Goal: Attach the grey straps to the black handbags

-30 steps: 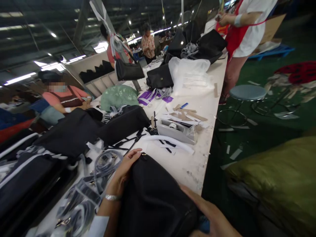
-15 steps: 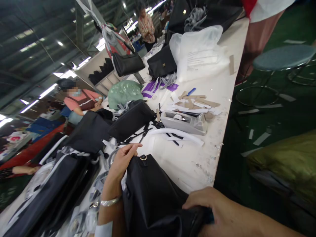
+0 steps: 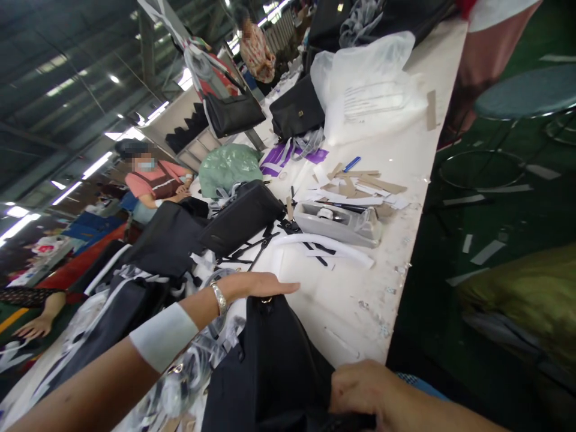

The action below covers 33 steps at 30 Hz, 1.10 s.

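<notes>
A black handbag (image 3: 283, 360) with a gold ring fitting (image 3: 266, 300) on its far end stands at the table's near side. Across that far end rests my left hand (image 3: 261, 284), fingers stretched out flat and pointing right. It wears a silver bracelet, and a pale band wraps the forearm. My right hand (image 3: 360, 387) is closed on the near right part of the handbag, its fingertips partly hidden by the black material. Left of the bag lie clear plastic wrapping and straps (image 3: 193, 366).
Beyond are a grey tape dispenser (image 3: 337, 223), paper and card strips (image 3: 360, 186), more black bags (image 3: 245, 216), a green plastic bundle (image 3: 229, 169) and a white plastic bag (image 3: 369, 102). A round stool (image 3: 531, 93) stands right of the table (image 3: 382, 288). Co-workers are at left and back.
My left hand has swung over the bag's far end, reaching farther right, with its forearm now crossing from lower left. My right hand still grips the bag, slightly shifted.
</notes>
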Available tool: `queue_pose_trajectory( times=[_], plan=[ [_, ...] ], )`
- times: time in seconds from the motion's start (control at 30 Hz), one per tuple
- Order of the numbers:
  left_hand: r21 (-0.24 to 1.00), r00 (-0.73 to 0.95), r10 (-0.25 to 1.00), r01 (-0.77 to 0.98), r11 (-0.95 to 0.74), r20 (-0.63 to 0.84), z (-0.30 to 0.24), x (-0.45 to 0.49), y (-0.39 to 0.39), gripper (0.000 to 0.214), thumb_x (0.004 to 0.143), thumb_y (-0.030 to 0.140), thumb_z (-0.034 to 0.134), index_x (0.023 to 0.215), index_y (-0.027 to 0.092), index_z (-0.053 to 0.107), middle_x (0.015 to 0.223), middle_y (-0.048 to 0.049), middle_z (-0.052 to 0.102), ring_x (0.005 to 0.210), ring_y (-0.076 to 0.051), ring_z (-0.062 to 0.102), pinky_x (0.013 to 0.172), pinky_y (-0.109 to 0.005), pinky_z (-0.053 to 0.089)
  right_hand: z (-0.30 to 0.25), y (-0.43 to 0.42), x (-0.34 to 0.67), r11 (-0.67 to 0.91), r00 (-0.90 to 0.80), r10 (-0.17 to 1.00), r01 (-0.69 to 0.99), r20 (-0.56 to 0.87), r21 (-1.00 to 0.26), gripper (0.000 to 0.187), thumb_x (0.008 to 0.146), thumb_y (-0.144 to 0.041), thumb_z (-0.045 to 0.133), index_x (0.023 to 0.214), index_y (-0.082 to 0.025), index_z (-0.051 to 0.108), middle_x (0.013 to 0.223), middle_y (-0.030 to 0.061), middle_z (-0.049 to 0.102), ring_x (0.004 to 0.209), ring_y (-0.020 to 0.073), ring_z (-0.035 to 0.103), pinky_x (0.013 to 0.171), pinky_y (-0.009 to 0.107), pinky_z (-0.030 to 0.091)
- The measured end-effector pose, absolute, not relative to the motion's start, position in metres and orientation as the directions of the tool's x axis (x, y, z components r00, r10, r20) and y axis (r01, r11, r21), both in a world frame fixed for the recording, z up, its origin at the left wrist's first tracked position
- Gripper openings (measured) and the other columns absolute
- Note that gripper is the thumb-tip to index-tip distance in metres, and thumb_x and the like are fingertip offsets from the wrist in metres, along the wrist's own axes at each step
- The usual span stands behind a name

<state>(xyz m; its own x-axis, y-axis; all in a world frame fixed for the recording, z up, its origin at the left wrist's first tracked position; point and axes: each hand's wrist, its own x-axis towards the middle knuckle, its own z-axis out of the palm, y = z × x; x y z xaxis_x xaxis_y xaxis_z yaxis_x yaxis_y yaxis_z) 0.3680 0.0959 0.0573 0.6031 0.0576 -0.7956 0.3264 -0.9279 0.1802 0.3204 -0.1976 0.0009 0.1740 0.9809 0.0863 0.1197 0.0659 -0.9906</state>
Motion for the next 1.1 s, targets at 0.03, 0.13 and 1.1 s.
queue_pose_trajectory(
  times=[0.03, 0.13, 1.1],
  plan=[
    [0.196, 0.576, 0.028, 0.323, -0.926, -0.817, 0.054, 0.369, 0.095, 0.063, 0.075, 0.075, 0.054, 0.046, 0.019, 0.053, 0.054, -0.0021, 0.057, 0.052, -0.017, 0.048, 0.056, -0.029, 0.037, 0.000, -0.198, 0.321, 0.062, 0.172, 0.982, 0.126, 0.083, -0.990, 0.012, 0.087, -0.024, 0.062, 0.081, -0.019, 0.070, 0.082, 0.0031, 0.067, 0.079, 0.0147, 0.063, 0.069, 0.021, 0.043],
    [0.265, 0.530, -0.073, 0.297, -0.917, -0.845, 0.049, 0.361, 0.094, 0.051, 0.074, 0.061, 0.062, 0.048, 0.018, 0.052, 0.050, 0.0020, 0.049, 0.050, -0.014, 0.041, 0.052, -0.027, 0.033, -0.003, -0.200, 0.320, 0.050, 0.159, 0.984, 0.162, 0.076, -0.986, 0.013, 0.088, -0.026, 0.061, 0.081, -0.020, 0.069, 0.083, 0.0032, 0.067, 0.079, 0.0154, 0.063, 0.069, 0.022, 0.044],
    [0.330, 0.775, -0.456, -0.333, -0.883, -0.438, 0.109, 0.245, 0.088, 0.101, 0.066, -0.012, 0.046, 0.153, 0.035, 0.024, 0.164, -0.0017, 0.006, 0.150, -0.028, 0.004, 0.122, -0.055, 0.008, -0.017, -0.208, 0.306, -0.027, 0.252, 0.968, 0.047, -0.014, -0.999, 0.021, 0.088, -0.040, 0.068, 0.084, -0.019, 0.071, 0.087, 0.0036, 0.065, 0.083, 0.0183, 0.064, 0.076, 0.024, 0.050]
  ],
)
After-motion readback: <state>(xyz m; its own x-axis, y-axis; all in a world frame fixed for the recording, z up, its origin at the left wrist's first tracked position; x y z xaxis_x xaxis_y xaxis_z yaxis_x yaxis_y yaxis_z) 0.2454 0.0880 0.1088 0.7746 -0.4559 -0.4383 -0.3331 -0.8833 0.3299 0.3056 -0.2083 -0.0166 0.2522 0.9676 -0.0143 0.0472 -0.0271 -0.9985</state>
